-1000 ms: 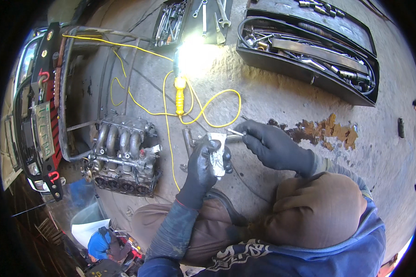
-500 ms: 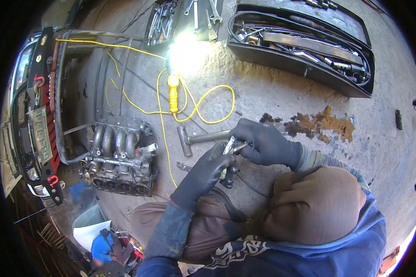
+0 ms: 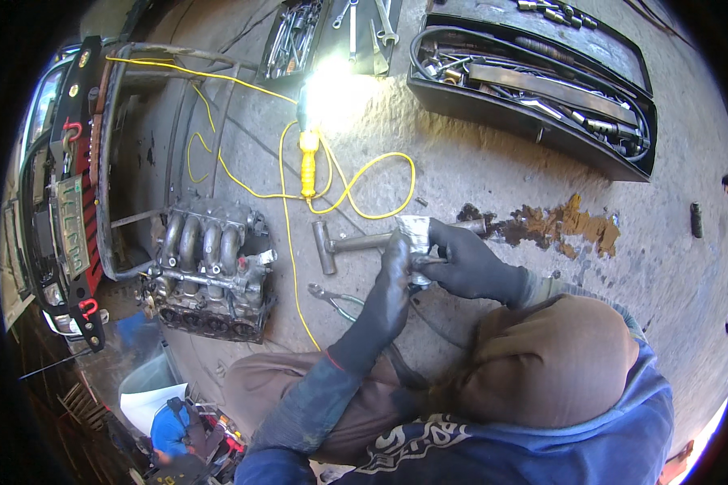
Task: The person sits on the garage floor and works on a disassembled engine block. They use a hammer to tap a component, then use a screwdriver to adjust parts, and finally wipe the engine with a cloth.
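Left hand (image 3: 388,279), in a dark glove with a slick sheen, closed along the left side of a packet (image 3: 413,233); fingertips mostly hidden; right hand (image 3: 467,260), in a matte dark glove, fingers curled against the packet's right side, cannot tell if it grips; packet is whitish-silver, crinkled, roughly oblong, held up between both hands above the floor (image 3: 477,186), material unclear; floor is rough grey concrete, scuffed, with a flaky brown stain (image 3: 574,228) right of the hands.

Hammer (image 3: 323,247) lies behind the hands, dull metal, T-shaped, round bar handle partly covered by them; pliers (image 3: 326,294) near the left hand, metal nose, greenish curved grips, partly covered; engine (image 3: 210,271) further left, greasy cast metal, four curved pipes on top, round holes along the lower face.

Work lamp (image 3: 308,166) glaring, ribbed yellow plastic handle; yellow cord (image 3: 413,174) looped, smooth and thin; black toolbox (image 3: 534,139), long metal box, lid open, jumbled steel tools inside; spanners (image 3: 353,31) at top, shiny; brown trousers (image 3: 550,364), soft creased cloth, below the hands.
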{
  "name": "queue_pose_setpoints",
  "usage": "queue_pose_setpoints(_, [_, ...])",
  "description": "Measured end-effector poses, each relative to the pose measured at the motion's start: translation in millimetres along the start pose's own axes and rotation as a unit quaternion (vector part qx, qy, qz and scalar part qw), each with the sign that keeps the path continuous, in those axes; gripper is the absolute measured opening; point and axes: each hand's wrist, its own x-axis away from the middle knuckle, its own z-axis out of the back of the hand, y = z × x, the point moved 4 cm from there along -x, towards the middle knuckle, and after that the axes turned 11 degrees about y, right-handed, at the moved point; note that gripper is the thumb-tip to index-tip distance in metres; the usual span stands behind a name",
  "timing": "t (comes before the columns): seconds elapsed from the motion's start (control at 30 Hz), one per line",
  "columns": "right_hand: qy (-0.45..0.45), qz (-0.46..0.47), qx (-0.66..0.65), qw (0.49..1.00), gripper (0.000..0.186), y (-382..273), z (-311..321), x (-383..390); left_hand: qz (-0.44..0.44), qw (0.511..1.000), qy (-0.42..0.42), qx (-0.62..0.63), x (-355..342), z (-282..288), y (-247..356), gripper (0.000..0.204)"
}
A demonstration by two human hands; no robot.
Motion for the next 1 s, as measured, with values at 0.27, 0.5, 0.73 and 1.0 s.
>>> queue_pose_setpoints(0.27, [-0.13,-0.072,-0.097,0.984,0.042,-8.5,-0.8,-0.6,-0.082,0.964,0.063,-0.247,2.6,20.0,23.9,0.036])
queue_pose_setpoints(0.5, [0.019,0.005,0.041,0.999,0.032,-30.7,36.9,-4.2,-0.126,0.987,0.096,-0.005,-9.1,32.0,38.0,0.037])
queue_pose_setpoints(0.73, [0.032,0.117,0.158,0.98,0.03,-31.4,25.7,-7.2,-0.043,0.997,0.068,0.009,-4.1,26.9,30.0,0.039])
queue_pose_setpoints(1.0, [0.035,0.112,0.171,0.978,0.032,-31.4,20.6,-4.5,-0.046,0.993,0.106,-0.005,-4.3,21.6,32.2,0.036])
